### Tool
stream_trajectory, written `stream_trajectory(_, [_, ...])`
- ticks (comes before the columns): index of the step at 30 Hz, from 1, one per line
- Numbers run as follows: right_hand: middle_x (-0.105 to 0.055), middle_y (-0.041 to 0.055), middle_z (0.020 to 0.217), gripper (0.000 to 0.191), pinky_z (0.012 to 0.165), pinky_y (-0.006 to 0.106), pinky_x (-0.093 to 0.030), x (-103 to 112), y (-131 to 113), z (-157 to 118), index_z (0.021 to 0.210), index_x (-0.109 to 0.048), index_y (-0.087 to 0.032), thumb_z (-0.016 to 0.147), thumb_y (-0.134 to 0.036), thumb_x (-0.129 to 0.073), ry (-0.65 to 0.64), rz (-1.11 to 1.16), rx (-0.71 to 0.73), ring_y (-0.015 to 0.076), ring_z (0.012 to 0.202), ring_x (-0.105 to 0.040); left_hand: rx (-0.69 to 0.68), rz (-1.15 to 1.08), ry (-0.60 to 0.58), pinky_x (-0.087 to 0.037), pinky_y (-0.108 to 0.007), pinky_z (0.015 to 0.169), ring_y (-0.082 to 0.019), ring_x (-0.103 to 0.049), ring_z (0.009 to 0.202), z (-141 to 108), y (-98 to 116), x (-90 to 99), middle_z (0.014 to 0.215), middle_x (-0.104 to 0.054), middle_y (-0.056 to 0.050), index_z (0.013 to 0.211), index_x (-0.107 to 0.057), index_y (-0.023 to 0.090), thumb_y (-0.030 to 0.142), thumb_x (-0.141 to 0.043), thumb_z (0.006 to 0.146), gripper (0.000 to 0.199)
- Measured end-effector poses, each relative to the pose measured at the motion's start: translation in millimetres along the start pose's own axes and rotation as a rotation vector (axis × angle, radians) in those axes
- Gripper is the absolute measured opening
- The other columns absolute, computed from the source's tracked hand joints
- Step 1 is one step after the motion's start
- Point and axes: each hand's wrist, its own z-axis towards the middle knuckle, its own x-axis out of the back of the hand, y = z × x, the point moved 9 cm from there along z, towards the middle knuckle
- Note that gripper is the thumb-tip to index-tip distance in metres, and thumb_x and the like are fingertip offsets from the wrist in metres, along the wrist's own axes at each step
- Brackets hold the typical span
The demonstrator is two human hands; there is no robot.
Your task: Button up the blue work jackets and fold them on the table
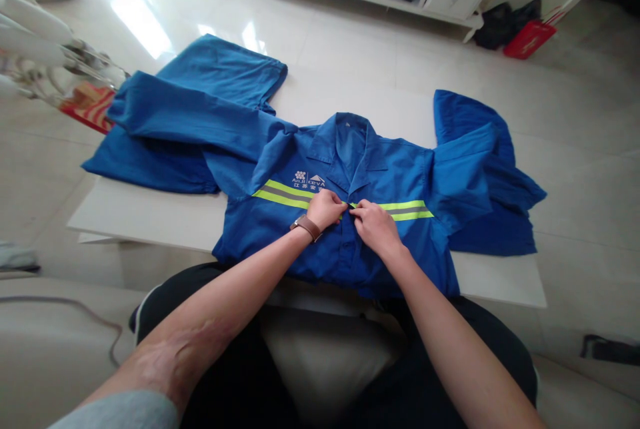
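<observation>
Two hands pinch the front of a blue jacket [310,245] spread on a white table [150,215].
The left hand [326,209], with a brown-strapped watch [307,227] at its wrist, and the right hand [374,223] grip the front edges between their fingertips, close together at the yellow-and-grey stripe [411,210], below the open collar [324,143]. The jacket lies collar away from the person, its sleeves spread sideways over more blue cloth [220,69].
</observation>
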Motion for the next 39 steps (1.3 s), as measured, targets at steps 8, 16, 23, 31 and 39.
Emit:
stream_trajectory(8, [-0.069,0.0062,0.117,0.035,0.087,0.029,-0.049,-0.6,0.5,0.7,0.117,-0.078,-0.026,0.098,-0.019,-0.049,-0.007,0.001,-0.003,0.0212,0.102,-0.063,0.002,0.055,0.022,-0.052,-0.023,0.063,-0.016,-0.07,0.061,-2.3,2.9,3.4,0.059,-0.071,-0.004,0.075,-0.075,0.017,0.034,-0.069,0.085,0.021])
stream_trajectory(16, [-0.067,0.0063,0.119,0.036,0.089,0.03,-0.05,-1.4,1.9,0.9,0.119,-0.077,-0.027,0.099,-0.019,-0.048,-0.013,-0.001,0.008,0.0212,0.104,-0.062,-0.005,0.06,0.012,-0.052,-0.022,0.062,-0.016,-0.07,0.059,-2.5,2.8,2.3,0.058,-0.071,-0.004,0.077,-0.076,0.016,0.033,-0.067,0.086,0.021])
stream_trajectory(23, [-0.067,0.0061,0.12,0.037,0.087,0.029,-0.051,1.5,0.7,-1.7,0.12,-0.077,-0.028,0.099,-0.021,-0.048,-0.009,-0.004,0.01,0.0215,0.103,-0.063,0.014,0.05,0.003,-0.051,-0.021,0.06,-0.014,-0.069,0.055,-4.6,4.9,3.4,0.059,-0.071,-0.004,0.079,-0.076,0.016,0.034,-0.068,0.087,0.021])
stream_trajectory(31, [-0.067,0.006,0.122,0.039,0.089,0.029,-0.05,-0.3,1.0,-3.8,0.126,-0.075,-0.029,0.1,-0.021,-0.047,-0.007,0.033,0.025,0.0216,0.107,-0.063,-0.001,0.042,0.0,-0.048,-0.02,0.055,-0.014,-0.068,0.053,-3.7,4.8,3.0,0.057,-0.07,-0.003,0.076,-0.074,0.016,0.032,-0.068,0.086,0.02])
stream_trajectory(39, [-0.066,0.0063,0.123,0.04,0.091,0.029,-0.05,-3.0,0.1,-2.7,0.126,-0.075,-0.028,0.098,-0.018,-0.048,-0.028,0.027,0.039,0.0218,0.108,-0.061,-0.004,0.039,-0.011,-0.049,-0.02,0.056,-0.015,-0.07,0.056,-5.2,7.4,3.8,0.058,-0.071,-0.004,0.076,-0.074,0.015,0.031,-0.067,0.085,0.019])
